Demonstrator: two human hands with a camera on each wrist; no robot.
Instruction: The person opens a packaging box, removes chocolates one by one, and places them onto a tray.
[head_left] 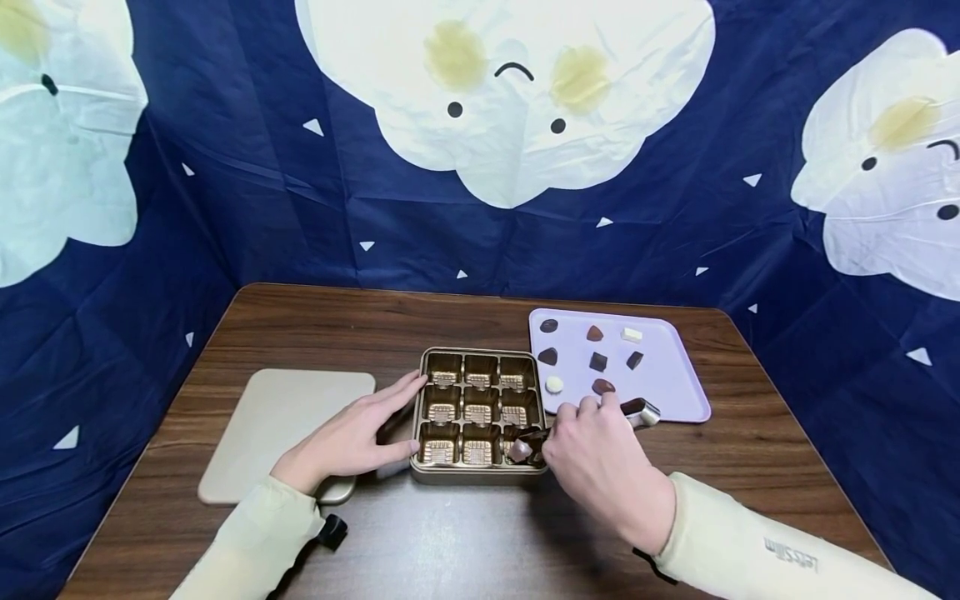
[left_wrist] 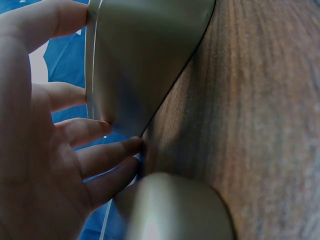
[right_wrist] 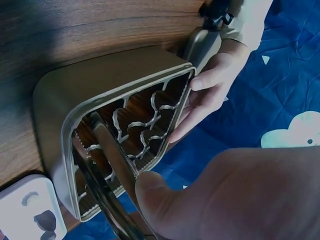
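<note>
A gold-brown tin [head_left: 480,477] with a divided insert of square compartments stands in the middle of the table. My left hand [head_left: 356,437] rests against its left side, fingers spread; the left wrist view shows the fingertips on the tin's wall [left_wrist: 145,55]. My right hand [head_left: 600,450] grips metal tongs [head_left: 641,412] at the tin's right edge. The tong tips reach down into the front right compartment, where a shiny brown chocolate [head_left: 519,451] shows at them. In the right wrist view the two arms of the tongs [right_wrist: 100,187] stand apart, inside the tin's corner.
On the right, a lilac tray [head_left: 667,383] holds several chocolates, dark, brown and white; a brown one [head_left: 603,387] lies just beyond my right hand. A beige lid-like panel [head_left: 258,433] lies on the left, partly under my left hand. Blue cloth [head_left: 262,208] surrounds the table.
</note>
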